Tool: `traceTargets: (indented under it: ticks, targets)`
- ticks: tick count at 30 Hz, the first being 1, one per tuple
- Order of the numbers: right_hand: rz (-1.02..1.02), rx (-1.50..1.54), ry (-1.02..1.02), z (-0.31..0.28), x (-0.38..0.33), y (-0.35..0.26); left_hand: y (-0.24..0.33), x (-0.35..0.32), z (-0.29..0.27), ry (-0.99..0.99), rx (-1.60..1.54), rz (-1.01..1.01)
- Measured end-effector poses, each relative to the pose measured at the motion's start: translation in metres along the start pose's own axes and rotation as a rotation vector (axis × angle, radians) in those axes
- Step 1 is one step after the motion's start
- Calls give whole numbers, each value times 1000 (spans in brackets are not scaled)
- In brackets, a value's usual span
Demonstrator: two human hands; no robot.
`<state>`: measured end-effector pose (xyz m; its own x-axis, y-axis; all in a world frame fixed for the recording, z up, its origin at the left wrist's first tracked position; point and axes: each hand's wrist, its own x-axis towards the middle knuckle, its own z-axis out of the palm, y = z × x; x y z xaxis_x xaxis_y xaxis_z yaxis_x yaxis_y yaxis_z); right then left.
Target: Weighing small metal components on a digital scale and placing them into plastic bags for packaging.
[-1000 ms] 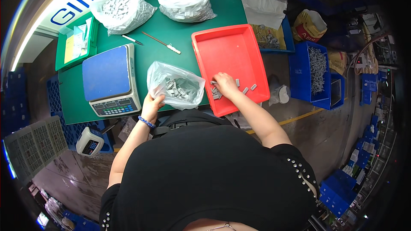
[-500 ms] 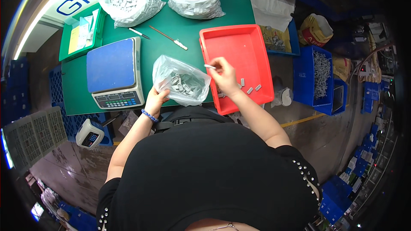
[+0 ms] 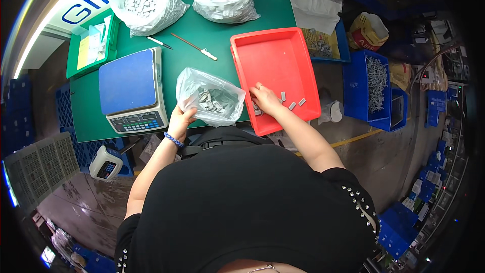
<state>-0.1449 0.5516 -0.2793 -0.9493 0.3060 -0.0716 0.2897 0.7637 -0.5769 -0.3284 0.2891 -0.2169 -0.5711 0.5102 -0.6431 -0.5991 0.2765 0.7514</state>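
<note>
Right hand [image 3: 266,100]: half a second earlier, its fingers pinched one part at the left wall of the tray [image 3: 268,55]. The hand has now moved nearer the person's body, and its fingers reach down inside the tray's near left corner. That part no longer shows between them. The fingers are bent over a pile [image 3: 257,110]; their tips are hidden, so whether they grip a part cannot be told.

Left hand [image 3: 180,121]: unchanged. The thumb and fingers remain closed on the near left edge of the bag [image 3: 188,85].

The bag extends ahead and to the right of the left fingers, its right edge just beside the tray's left wall. It is thin, translucent and wrinkled, with the mouth wide and facing up. The parts [image 3: 212,102] inside are small, grey and oblong, lying jumbled at various angles beyond the left thumb.

The pile lies beneath and just nearer the body than the right fingers, partly covered by the hand. Three loose parts [image 3: 292,105] lie apart from one another to the right of these fingers, in the same arrangement as before.

The scale [image 3: 129,82] stands to the left of the left fingers, with its blue plate bare.
</note>
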Motion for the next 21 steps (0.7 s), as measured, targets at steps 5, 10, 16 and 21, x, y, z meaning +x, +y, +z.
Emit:
traceTargets:
  ticks: [5,10,16,21]
  targets:
    - [-18,-121,-112,1,6,2,1,1,-1,-18,-9,13]
    - [-23,-55,-35,5,5,7,-1,1,-1,-9,-3,9]
    - [10,-119,73,13,1,7,1,0,0,-1,-3,14]
    - [515,902,359,-7,22,-13,0,2,-5,-60,13,-34]
